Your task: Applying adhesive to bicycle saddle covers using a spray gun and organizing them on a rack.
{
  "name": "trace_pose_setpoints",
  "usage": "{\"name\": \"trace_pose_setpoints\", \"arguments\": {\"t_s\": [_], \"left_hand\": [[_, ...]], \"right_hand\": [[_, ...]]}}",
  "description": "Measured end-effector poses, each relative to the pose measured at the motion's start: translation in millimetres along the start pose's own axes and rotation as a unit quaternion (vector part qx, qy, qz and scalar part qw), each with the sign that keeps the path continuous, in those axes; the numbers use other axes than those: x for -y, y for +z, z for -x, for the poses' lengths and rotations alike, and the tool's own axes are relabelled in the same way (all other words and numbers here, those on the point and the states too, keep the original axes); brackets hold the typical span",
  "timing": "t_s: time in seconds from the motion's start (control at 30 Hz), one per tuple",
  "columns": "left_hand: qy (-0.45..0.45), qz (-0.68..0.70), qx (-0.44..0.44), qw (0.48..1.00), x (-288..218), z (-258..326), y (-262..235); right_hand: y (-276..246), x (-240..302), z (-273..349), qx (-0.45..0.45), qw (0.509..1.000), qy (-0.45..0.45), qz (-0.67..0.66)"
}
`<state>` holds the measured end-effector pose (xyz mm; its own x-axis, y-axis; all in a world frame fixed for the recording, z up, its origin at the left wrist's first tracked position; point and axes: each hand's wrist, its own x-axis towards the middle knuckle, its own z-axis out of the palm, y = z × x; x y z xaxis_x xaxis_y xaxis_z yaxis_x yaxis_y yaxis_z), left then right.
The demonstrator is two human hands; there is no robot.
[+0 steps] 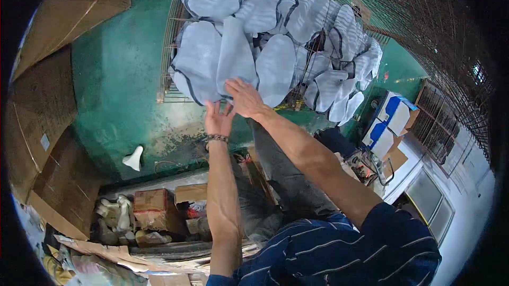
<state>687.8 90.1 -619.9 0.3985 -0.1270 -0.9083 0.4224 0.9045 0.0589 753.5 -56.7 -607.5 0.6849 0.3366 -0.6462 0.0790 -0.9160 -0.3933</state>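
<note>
This looks like a workshop or storeroom. The green floor [116,84] has big cardboard boxes [42,106] around it. A wire cage [175,47] holds many pale fabric pieces [254,26].

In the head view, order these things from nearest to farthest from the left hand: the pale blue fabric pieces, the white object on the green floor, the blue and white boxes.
1. Pale blue fabric pieces with dark edging: just above the left hand, at its fingertips.
2. Small white object on the green floor: lower left of the hand.
3. Blue and white boxes: far to the right, beside the wire rack.
</note>
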Motion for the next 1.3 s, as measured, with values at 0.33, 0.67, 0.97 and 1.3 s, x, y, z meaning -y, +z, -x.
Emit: {"name": "trace_pose_setpoints", "arguments": {"t_s": [0.33, 0.67, 0.97, 1.3], "left_hand": [[-0.031, -0.104, -0.033, 0.994, -23, 10, 4], [0.036, -0.113, -0.070, 0.991, -5, 88, 15], [0.072, -0.061, -0.149, 0.984, -28, 219, -25], [0.164, -0.126, -0.090, 0.974, -63, 293, -11]], "right_hand": [[-20, 21, -2, -0.264, 0.955, -0.132, -0.033], [24, 33, -34, -0.116, 0.990, -0.070, 0.030], [-64, 28, 71, -0.329, 0.916, -0.024, -0.229], [-353, -4, 276, -0.569, 0.811, -0.047, -0.125]]}}
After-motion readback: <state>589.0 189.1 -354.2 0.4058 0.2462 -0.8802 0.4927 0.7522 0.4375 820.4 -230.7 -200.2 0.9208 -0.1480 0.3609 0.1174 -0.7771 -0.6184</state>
